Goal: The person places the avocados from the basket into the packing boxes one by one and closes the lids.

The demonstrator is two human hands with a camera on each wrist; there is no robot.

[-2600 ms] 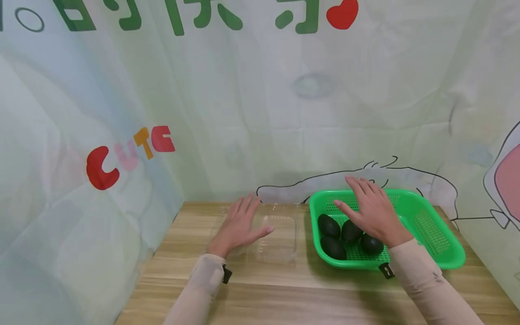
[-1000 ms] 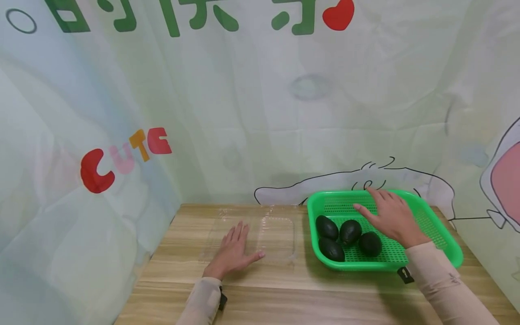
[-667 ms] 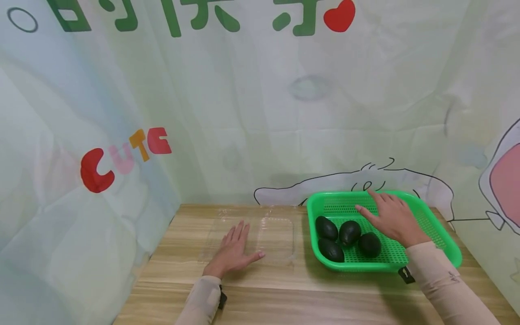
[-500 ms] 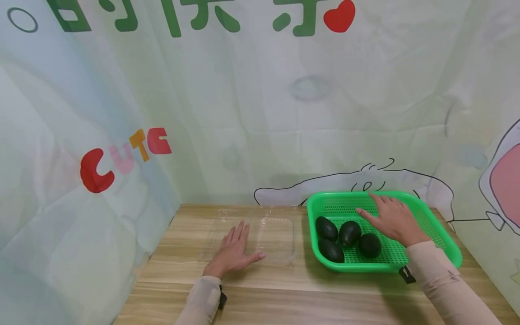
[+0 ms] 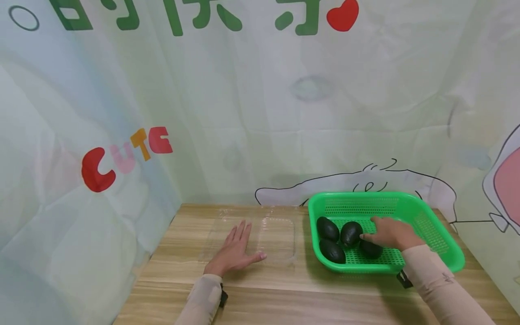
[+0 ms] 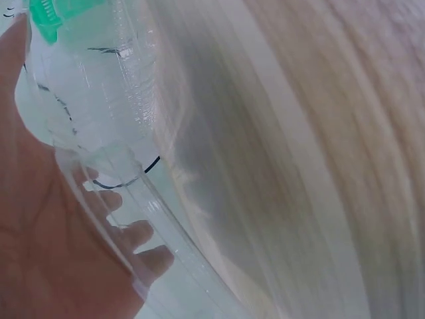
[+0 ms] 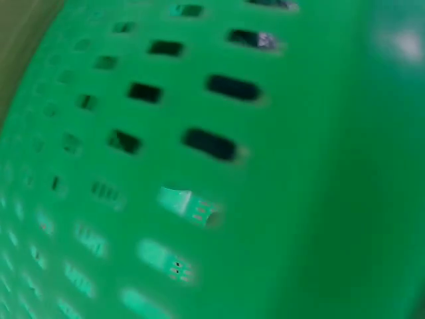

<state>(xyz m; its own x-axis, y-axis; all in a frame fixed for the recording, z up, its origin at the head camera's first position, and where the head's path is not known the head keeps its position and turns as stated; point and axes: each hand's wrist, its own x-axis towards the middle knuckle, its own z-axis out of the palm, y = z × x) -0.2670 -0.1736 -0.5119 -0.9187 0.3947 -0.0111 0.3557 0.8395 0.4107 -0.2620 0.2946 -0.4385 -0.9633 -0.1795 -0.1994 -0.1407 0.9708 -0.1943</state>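
Note:
Several dark avocados (image 5: 351, 234) lie in the left part of a green plastic basket (image 5: 406, 195). My right hand (image 5: 392, 232) is lowered into the basket over the rightmost avocado (image 5: 371, 249), hiding its upper part. Its thumb and forefinger are spread apart; whether they touch the avocado cannot be made out. The right wrist view shows only the basket's slotted wall (image 7: 285, 173). On the left, my left hand (image 5: 233, 253) lies with straight fingers at a clear plastic clamshell box (image 5: 277, 239). Through the clear plastic (image 6: 179, 239) in the left wrist view, several fingers show.
A wooden table (image 5: 260, 302) carries both the box and the basket, the basket standing right of the box. A printed cloth (image 5: 227, 113) hangs behind and at both sides, close to the table's back edge.
My right hand has come down from above the basket to the rightmost avocado. My left hand first drew back slightly toward me and then stayed still at the box. The avocados have not moved.

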